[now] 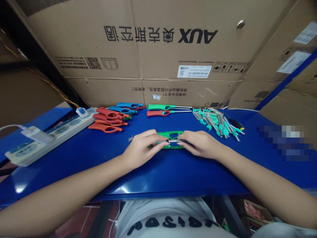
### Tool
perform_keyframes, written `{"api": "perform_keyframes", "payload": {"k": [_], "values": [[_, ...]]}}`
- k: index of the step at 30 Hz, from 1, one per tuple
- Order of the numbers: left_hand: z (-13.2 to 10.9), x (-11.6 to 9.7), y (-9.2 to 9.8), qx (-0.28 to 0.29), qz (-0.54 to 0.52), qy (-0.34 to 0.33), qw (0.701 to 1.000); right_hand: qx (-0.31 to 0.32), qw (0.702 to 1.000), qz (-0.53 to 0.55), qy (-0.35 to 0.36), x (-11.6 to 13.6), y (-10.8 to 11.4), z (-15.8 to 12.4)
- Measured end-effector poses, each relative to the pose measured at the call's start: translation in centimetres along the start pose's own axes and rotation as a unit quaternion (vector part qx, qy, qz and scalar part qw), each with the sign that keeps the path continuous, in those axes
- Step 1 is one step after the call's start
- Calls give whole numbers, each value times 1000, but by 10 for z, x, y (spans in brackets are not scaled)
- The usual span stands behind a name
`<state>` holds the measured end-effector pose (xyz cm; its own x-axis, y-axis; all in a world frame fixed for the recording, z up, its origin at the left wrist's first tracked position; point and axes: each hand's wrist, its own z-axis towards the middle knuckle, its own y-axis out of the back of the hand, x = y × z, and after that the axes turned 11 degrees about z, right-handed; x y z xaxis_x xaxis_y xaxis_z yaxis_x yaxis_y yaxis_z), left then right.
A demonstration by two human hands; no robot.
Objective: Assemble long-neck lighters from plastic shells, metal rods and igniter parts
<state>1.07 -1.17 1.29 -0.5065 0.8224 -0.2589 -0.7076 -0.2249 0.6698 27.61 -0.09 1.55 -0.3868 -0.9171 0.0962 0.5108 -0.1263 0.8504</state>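
Closest to us, our forearms reach in over the near edge of the blue tabletop [173, 175] and meet at its middle. Our left hand [140, 148] and our right hand [201, 143] each close on one end of a green lighter shell [170, 135], which lies flat on the tabletop between them. Its long axis runs left to right, level with the tabletop's near edge. Both ends sit under our fingers [150, 133], so we cannot tell which way its nose points. The fingers of both hands are curled shut, pinching the shell. A thin metal tube [174, 141] lies along its near side between the two hands, also left to right. Just left of the left hand rest a few small metal parts [130, 138].

Farther back at left lie a heap of red shells [107, 120] and a few blue shells [126, 108]. At centre, a green lighter [162, 106] and a red lighter [159, 113] point their metal noses right. At right, a pile of green-tipped tubes [216, 123] sits beside a screwdriver [235, 124]. A white power strip [49, 135] lines the far left. Cardboard boxes [158, 49] wall off the back.
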Motion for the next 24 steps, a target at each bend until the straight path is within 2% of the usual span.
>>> {"api": "perform_keyframes", "payload": {"k": [8, 12, 19, 24], "values": [[-1, -1, -1, -7, -5, -17, 1000, -40, 997, -57, 40, 4, 1, 0], [0, 0, 0, 7, -17, -29, 999, -50, 992, -96, 64, 5, -1, 1], [1, 2, 3, 10, 24, -89, 996, -19, 1000, 22, 9, 7, -6, 1], [0, 3, 6, 16, 104, -139, 985, 1, 1000, -8, 22, 8, -5, 1]]}}
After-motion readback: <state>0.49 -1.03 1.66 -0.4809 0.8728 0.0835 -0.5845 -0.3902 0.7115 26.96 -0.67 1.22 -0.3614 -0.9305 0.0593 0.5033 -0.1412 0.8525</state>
